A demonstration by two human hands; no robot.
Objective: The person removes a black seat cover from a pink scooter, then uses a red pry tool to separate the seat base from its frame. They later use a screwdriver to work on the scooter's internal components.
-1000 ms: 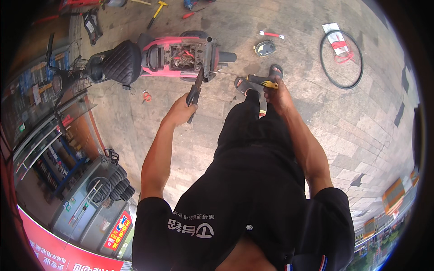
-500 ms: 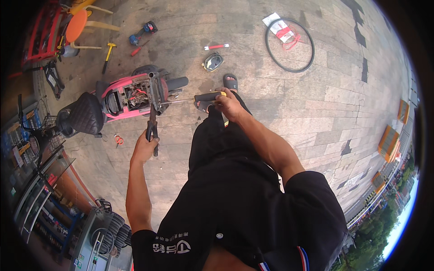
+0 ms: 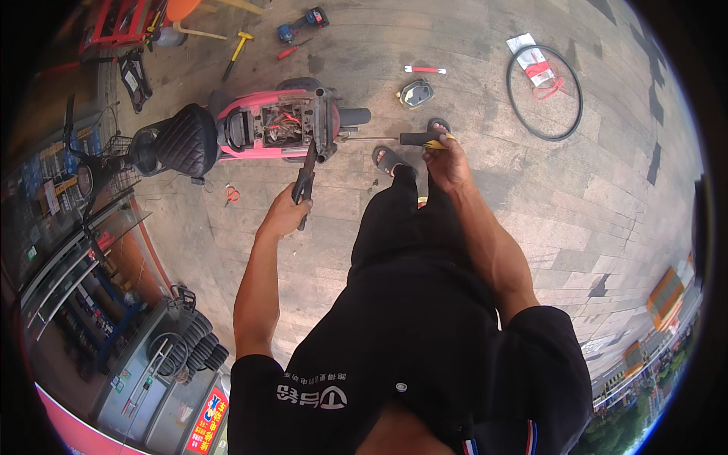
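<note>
My left hand is closed round the dark handles of a pair of pliers. The jaws reach the rear end of a pink electric scooter; what they touch there is too small to tell. In my right hand is a screwdriver with a black and yellow handle. Its thin shaft points left, and the tip is at or close to the scooter's rear; contact cannot be made out. The scooter's open seat compartment shows tangled wires, some red. Its black quilted seat is to the left.
Orange-handled scissors lie left of my left hand. Beyond the scooter are a yellow hammer, a blue cordless drill, a red screwdriver, a red-and-white wrench and a lamp-like part. A black tyre lies at right.
The whole view has shifted, so the scooter and tools appear farther right. The screwdriver lies more level, and its tip has drawn slightly away from the plier jaws. Both hands keep their tools.
</note>
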